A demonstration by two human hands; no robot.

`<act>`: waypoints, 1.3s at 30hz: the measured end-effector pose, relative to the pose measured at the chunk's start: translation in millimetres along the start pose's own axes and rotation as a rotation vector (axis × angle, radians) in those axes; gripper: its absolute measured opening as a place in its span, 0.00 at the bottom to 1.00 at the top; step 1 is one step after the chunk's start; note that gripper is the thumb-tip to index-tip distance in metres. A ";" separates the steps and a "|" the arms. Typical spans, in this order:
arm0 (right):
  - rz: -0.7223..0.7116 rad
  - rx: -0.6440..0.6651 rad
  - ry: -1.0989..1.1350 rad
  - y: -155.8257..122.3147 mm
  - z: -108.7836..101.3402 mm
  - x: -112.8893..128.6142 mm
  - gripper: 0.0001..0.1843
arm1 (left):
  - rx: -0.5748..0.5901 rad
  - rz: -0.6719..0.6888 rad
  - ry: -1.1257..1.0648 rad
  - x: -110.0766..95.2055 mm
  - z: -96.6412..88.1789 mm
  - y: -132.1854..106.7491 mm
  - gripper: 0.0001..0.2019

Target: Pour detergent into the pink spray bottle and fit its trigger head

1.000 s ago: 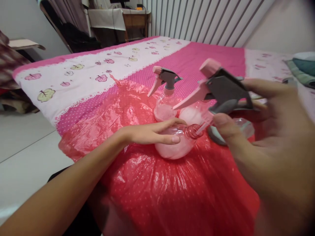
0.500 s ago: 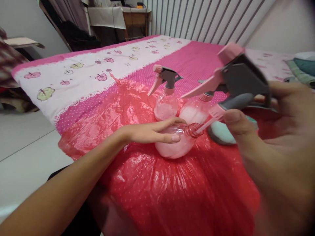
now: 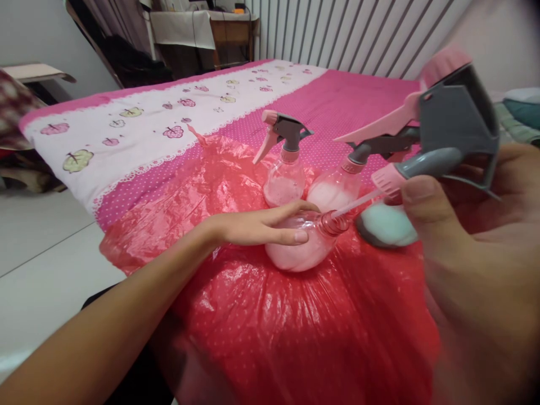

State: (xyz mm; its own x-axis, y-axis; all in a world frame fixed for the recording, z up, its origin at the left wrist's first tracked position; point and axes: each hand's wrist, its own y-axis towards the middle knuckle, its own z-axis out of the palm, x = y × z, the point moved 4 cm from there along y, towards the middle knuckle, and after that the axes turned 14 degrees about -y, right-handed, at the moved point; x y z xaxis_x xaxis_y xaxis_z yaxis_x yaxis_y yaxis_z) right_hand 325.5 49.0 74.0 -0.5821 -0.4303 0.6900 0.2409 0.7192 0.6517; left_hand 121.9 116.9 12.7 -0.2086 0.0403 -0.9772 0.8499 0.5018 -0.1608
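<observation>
The left hand (image 3: 261, 228) has its fingers closed around a clear open bottle (image 3: 301, 256), which leans to the right on red plastic (image 3: 295, 337) spread over the bed (image 3: 358, 95). The fingers of the right hand (image 3: 476, 253) grip a pink and gray spray head (image 3: 455, 118); its thin tube (image 3: 360, 201) slants down to the bottle's mouth, though I cannot tell whether the tip is inside. Just behind stand 2 spray bottles (image 3: 283, 185) with heads fitted.
</observation>
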 end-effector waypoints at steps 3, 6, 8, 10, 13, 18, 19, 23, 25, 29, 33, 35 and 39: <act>0.080 0.045 0.019 -0.7 2.5 -6.1 0.10 | -0.002 0.000 0.017 0.5 -0.4 0.0 0.43; 0.162 0.098 0.131 -1.8 6.9 -10.7 0.06 | -0.001 0.001 0.040 -0.3 -0.5 0.5 0.44; 0.236 0.100 0.222 -2.1 8.4 -13.8 0.05 | 0.009 0.018 0.057 -1.7 -0.1 1.1 0.43; 0.307 0.079 0.282 -1.4 8.3 -17.0 0.06 | 0.031 0.041 0.072 -3.1 0.7 2.0 0.43; 0.375 0.051 0.374 0.9 7.7 -21.4 0.09 | 0.056 0.058 0.092 -3.3 1.4 3.5 0.44; 0.490 0.260 0.678 1.0 17.8 -26.8 0.15 | 0.049 0.045 0.140 -1.8 -1.8 6.8 0.44; 0.503 0.300 0.708 0.4 19.2 -27.0 0.16 | 0.057 0.047 0.145 -2.0 -2.1 7.2 0.45; 0.450 0.315 0.622 1.0 17.3 -26.5 0.15 | 0.043 0.041 0.151 -2.8 -3.4 7.1 0.45; 0.428 0.319 0.549 1.1 16.7 -26.6 0.15 | 0.016 0.016 0.154 -1.7 -4.5 6.5 0.44; 0.447 0.342 0.484 -2.1 20.7 -29.7 0.12 | -0.012 -0.025 0.171 0.6 -5.8 5.5 0.46; 0.417 0.381 0.494 -6.6 28.7 -29.7 0.11 | -0.002 -0.025 0.177 -0.8 -5.2 5.6 0.46; 0.356 0.347 0.476 -6.8 29.5 -26.3 0.09 | 0.010 -0.020 0.175 -1.7 -4.7 5.9 0.46; 0.255 0.266 0.366 -5.5 24.8 -14.7 0.06 | 0.020 -0.018 0.162 -1.0 -4.7 6.4 0.46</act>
State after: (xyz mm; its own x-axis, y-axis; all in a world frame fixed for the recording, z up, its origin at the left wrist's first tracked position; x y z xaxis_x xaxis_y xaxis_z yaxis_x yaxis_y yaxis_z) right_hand 313.5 64.9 52.5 -0.2098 -0.3518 0.9122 0.1063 0.9193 0.3790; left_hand 125.3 124.1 13.3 -0.2975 0.1714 -0.9392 0.8548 0.4860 -0.1820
